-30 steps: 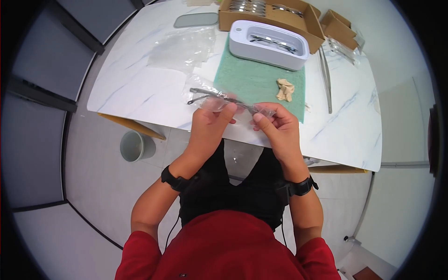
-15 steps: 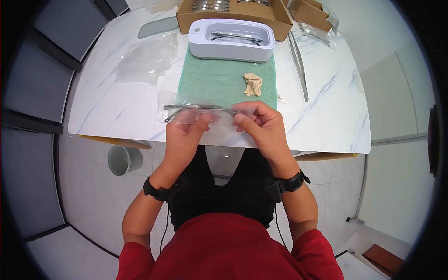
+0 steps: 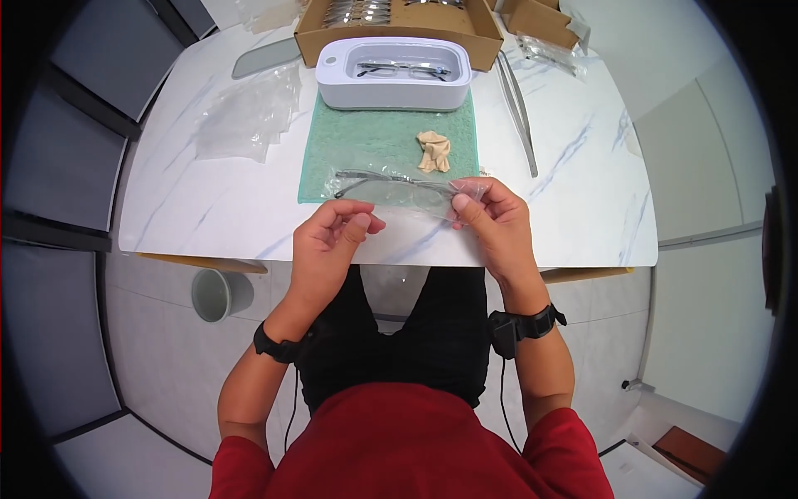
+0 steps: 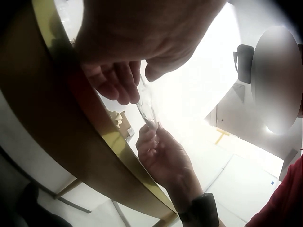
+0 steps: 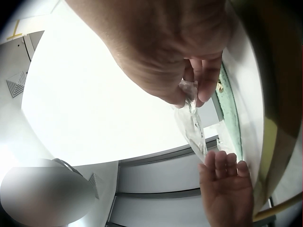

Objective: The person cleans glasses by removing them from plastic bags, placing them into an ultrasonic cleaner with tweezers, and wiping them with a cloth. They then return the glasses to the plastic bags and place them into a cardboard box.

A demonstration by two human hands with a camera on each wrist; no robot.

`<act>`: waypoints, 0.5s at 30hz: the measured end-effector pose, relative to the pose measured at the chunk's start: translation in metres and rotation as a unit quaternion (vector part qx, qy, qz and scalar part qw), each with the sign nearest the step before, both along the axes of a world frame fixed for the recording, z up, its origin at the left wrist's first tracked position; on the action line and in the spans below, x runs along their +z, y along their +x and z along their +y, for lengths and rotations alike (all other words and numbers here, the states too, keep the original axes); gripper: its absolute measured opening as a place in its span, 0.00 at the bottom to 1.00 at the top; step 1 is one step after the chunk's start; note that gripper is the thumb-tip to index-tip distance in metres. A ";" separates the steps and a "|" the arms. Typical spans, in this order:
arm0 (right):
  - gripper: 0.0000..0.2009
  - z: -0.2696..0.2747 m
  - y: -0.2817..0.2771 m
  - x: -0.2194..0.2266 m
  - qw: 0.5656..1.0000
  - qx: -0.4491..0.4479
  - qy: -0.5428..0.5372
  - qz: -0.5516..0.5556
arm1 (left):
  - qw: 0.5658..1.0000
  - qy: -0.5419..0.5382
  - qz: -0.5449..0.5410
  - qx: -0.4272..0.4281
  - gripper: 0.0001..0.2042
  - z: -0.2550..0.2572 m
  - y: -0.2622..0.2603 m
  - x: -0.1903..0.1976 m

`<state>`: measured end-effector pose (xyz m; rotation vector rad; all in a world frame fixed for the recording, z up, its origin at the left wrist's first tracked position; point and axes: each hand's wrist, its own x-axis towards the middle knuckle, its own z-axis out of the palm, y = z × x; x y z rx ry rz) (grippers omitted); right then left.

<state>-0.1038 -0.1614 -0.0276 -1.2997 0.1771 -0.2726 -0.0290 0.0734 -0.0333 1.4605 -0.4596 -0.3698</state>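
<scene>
A pair of eyeglasses with dark temples lies inside a clear plastic bag, above the near edge of the green towel. My right hand pinches the bag's right end between thumb and fingers; the right wrist view shows the crumpled film of the bag in that grip. Just left of the bag, my left hand has loosely bent fingers with nothing between them. In the right wrist view the left hand appears with its palm showing and its fingertips close to the bag's far end.
Behind the towel stands a white cleaner tub with glasses inside. A beige cloth lies on the towel. Empty clear bags are at left, metal tweezers at right. A cardboard box of glasses stands at the back; a bin is on the floor.
The left hand has let go of the bag and drawn away to its left. The right hand keeps its pinch and has moved slightly right with the bagged eyeglasses. The head view has shifted.
</scene>
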 end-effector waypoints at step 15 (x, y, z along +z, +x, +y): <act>0.11 -0.013 -0.005 -0.003 1.000 -0.027 0.010 0.005 | 1.000 0.004 0.001 -0.011 0.11 -0.002 -0.002 -0.002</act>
